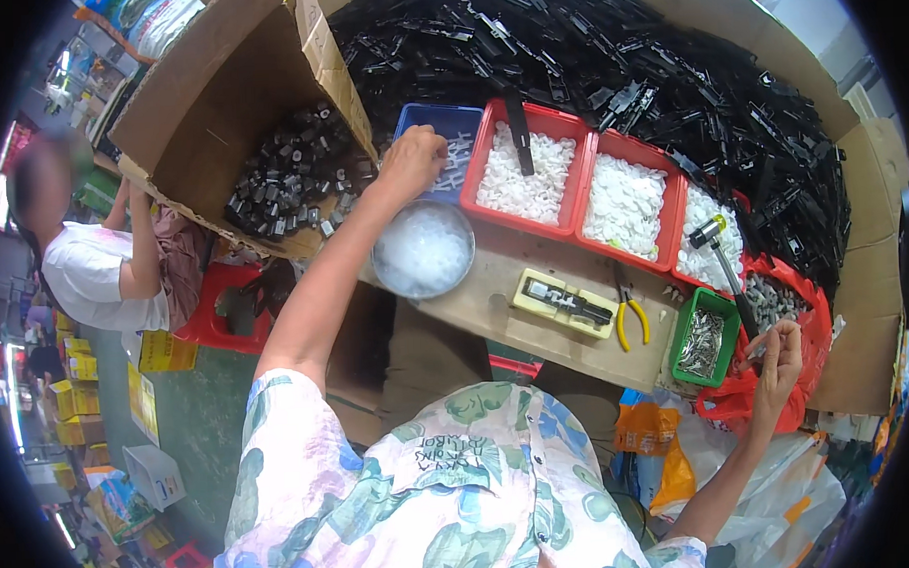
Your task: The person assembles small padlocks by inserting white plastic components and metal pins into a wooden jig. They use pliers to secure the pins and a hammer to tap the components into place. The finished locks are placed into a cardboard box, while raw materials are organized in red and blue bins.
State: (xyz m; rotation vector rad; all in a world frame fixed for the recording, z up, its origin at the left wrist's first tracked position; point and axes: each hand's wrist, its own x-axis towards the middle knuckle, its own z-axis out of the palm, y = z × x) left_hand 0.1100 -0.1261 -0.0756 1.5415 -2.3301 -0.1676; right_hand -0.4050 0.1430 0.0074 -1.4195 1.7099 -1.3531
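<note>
My left hand [413, 163] reaches to the near left side of a blue tray [431, 115] that holds pale translucent pieces. Its fingers are curled together, and whatever they hold is hidden. On the right, my right hand [778, 361] is above the red plastic bag [818, 323], thumb and fingertips pressed together; a small grey bit seems to show at them. Grey small parts [772, 301] lie in that bag. Beside it, a green tray [683, 342] contains metal pins. A cream fixture block [531, 289] with a black and silver part [571, 304] in it rests before me.
Yellow-handled pliers [633, 323] and a round metal bowl [424, 251] of whitish material sit on the bench [481, 318]. A hammer [719, 250] leans across red trays [580, 219] of white pieces. Cardboard boxes [203, 102] hold black parts. Another person [103, 266] sits at left.
</note>
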